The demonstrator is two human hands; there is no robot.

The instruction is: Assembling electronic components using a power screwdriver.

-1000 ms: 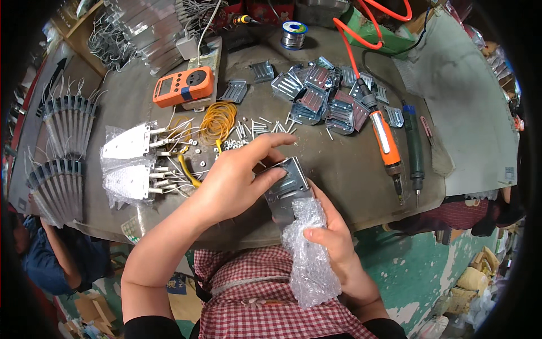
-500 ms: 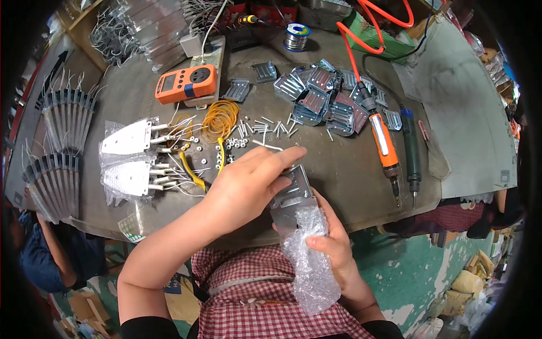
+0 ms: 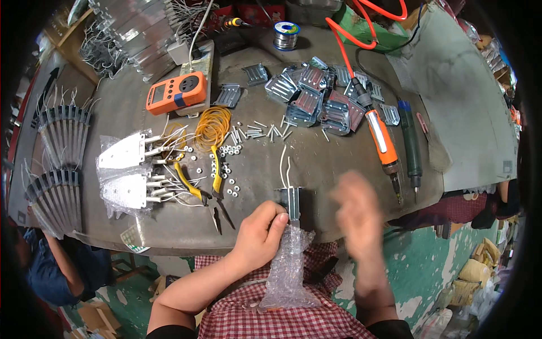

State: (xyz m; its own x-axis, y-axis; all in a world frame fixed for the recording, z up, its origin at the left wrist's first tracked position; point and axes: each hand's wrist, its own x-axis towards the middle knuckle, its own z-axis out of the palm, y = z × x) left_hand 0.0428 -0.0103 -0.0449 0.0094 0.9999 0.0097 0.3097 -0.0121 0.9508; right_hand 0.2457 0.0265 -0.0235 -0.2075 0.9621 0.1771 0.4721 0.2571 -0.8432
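My left hand (image 3: 261, 233) is closed on a wired metal part (image 3: 293, 204) at the table's front edge. Its metal bracket end stands at the top, with two white wires sticking up from it. Clear bubble wrap (image 3: 289, 277) covers its lower portion and hangs over my checked apron. My right hand (image 3: 359, 212) is off to the right, apart from the part; motion smears its fingers. Left of my left hand lie pliers (image 3: 208, 192) with yellow handles. Farther off are loose screws (image 3: 271, 131), small nuts (image 3: 231, 150) and a pile of metal brackets (image 3: 316, 93).
An orange electric screwdriver (image 3: 381, 141) on a red cord and a dark green one (image 3: 410, 144) lie at right. At left are an orange meter (image 3: 176, 93), rubber bands (image 3: 213, 125), wrapped white plates (image 3: 121, 191) and wired strips (image 3: 59, 198). A solder spool (image 3: 286, 37) stands at the back. Another person (image 3: 65, 263) sits far left.
My left hand has come down from the part's top to hold its side. My right hand has let go and moved right. The part now stands more upright, its wires pointing away from me.
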